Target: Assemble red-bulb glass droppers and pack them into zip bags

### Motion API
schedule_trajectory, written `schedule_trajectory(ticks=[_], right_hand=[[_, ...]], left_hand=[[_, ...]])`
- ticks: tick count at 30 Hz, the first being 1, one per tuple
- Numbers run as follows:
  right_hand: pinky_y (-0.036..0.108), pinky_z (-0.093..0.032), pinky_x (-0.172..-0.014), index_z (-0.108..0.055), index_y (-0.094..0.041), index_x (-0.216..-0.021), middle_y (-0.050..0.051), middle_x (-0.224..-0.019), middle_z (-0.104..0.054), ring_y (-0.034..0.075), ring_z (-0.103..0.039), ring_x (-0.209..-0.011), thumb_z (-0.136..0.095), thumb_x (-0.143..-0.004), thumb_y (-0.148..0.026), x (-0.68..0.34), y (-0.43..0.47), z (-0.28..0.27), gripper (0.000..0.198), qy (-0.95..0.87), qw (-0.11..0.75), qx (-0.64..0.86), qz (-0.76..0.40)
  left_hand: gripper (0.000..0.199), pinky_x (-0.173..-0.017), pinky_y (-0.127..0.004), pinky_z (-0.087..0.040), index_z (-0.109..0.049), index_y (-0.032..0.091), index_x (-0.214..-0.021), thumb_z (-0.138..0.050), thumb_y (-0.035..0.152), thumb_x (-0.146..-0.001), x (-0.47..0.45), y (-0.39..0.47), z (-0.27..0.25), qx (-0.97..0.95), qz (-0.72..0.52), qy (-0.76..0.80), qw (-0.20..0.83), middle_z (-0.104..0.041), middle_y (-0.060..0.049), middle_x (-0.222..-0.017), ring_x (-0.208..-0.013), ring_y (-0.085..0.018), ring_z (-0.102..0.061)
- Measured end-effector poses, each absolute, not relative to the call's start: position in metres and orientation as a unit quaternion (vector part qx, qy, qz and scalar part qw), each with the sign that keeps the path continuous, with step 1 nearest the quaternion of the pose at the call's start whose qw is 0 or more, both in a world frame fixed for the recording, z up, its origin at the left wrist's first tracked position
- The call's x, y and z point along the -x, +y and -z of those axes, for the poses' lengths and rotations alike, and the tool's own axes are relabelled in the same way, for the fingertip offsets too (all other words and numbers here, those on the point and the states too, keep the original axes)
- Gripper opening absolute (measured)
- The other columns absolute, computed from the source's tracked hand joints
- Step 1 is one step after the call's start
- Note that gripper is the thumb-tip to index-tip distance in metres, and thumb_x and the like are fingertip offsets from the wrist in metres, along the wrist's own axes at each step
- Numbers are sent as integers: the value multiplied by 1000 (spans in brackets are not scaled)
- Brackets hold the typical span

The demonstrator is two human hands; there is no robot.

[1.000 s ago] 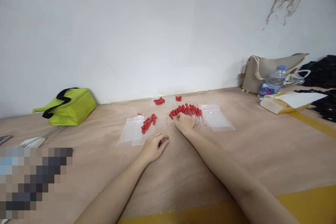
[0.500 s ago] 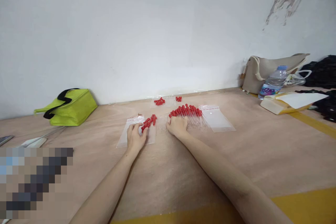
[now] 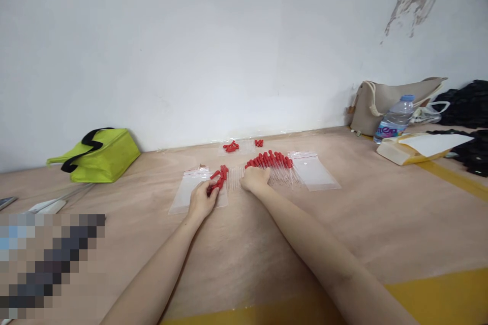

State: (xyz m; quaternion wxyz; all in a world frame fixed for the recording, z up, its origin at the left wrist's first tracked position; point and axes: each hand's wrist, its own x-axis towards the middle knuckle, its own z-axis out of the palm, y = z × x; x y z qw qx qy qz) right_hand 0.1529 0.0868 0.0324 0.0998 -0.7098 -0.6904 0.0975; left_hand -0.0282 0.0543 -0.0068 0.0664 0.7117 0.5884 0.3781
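My left hand [image 3: 202, 200] curls its thumb and fingers round some of the red rubber bulbs [image 3: 218, 179], which lie in a small heap over a clear zip bag [image 3: 181, 198]. To its right, a row of thin glass tubes [image 3: 234, 179] rests on the table. My right hand [image 3: 254, 179] is bent closed at the right end of that row; its fingertips are hidden, so what they hold does not show. Just beyond and right of it, several glass droppers with red bulbs [image 3: 272, 159] lie fanned out side by side. Another zip bag [image 3: 316, 172] lies flat beside them.
Two small groups of red bulbs [image 3: 231, 147] lie on plastic near the wall. A lime-green bag [image 3: 110, 155] stands at left. At right are a beige bag [image 3: 366, 106], a water bottle [image 3: 394, 119] and an opened paper packet [image 3: 400, 152]. Yellow tape [image 3: 442, 289] crosses the front.
My left hand has moved slightly right and closed in on the red bulbs, shifting them into a tighter heap. My right hand has moved a little left and turned slightly.
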Motion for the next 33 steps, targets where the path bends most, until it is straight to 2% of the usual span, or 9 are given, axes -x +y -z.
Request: schedule_trajectory(ticks=[7,10,13,15,18,21,23,27,33], right_hand=[[40,-29,-78,-64,-12,-77,16,-85,-65,25,-58,-80,-48,-74,-25,-169,72,-31,21,-707,103,695,-80],[37,-32,-75,-61,-10,-85,18,-88,-63,25,-57,-82,-42,-79,-27,-180,62,-34,26,-716,125,684,-66],[31,-36,-67,-53,-9,-94,16,-87,-62,22,-56,-78,-35,-82,-25,-198,49,-34,27,-747,186,635,-63],[29,-37,-62,-50,-11,-92,12,-81,-61,19,-55,-71,-33,-84,-22,-213,40,-27,23,-780,249,568,-82],[29,-41,-64,-48,-14,-94,8,-79,-59,17,-54,-71,-33,-84,-18,-237,25,-9,19,-801,338,480,-114],[32,-42,-75,-46,-17,-107,9,-94,-58,18,-54,-87,-32,-84,-16,-253,12,8,27,-798,415,423,-110],[34,-42,-78,-48,-20,-107,8,-97,-56,18,-52,-91,-32,-84,-16,-257,5,13,28,-796,441,401,-105],[30,-42,-73,-52,-19,-92,6,-85,-56,16,-52,-81,-33,-85,-18,-250,-2,10,20,-796,437,399,-123],[26,-39,-67,-52,-18,-81,3,-76,-55,14,-50,-73,-34,-87,-25,-243,-7,5,19,-812,398,407,-131]], left_hand=[[17,-68,-27,-48,-61,19,-86,-50,28,-76,18,53,8,-707,-415,566,88,-66,-2,-82,-71,-16,-62],[18,-66,-27,-48,-61,18,-87,-51,29,-76,18,53,6,-677,-453,575,75,-65,-2,-80,-69,-15,-61],[26,-62,-27,-47,-58,16,-97,-51,28,-75,18,51,2,-626,-507,592,38,-63,-5,-85,-68,-15,-59],[29,-63,-27,-47,-58,15,-100,-50,26,-75,14,48,-1,-613,-532,582,41,-61,-7,-89,-71,-16,-58],[26,-70,-27,-47,-61,17,-98,-48,24,-77,-1,39,-4,-640,-542,533,116,-60,-7,-93,-77,-16,-59],[24,-69,-27,-48,-63,16,-96,-50,24,-77,-23,24,0,-661,-514,494,233,-63,-5,-84,-71,-14,-60],[23,-69,-27,-48,-62,15,-93,-56,25,-73,-35,14,5,-656,-493,483,305,-65,-6,-83,-73,-15,-61],[23,-62,-24,-49,-59,14,-84,-65,29,-68,-44,1,13,-659,-448,458,394,-66,-6,-79,-68,-15,-62],[18,-59,-23,-48,-53,15,-81,-58,31,-75,-41,0,11,-679,-437,445,387,-62,-2,-69,-63,-13,-60]])
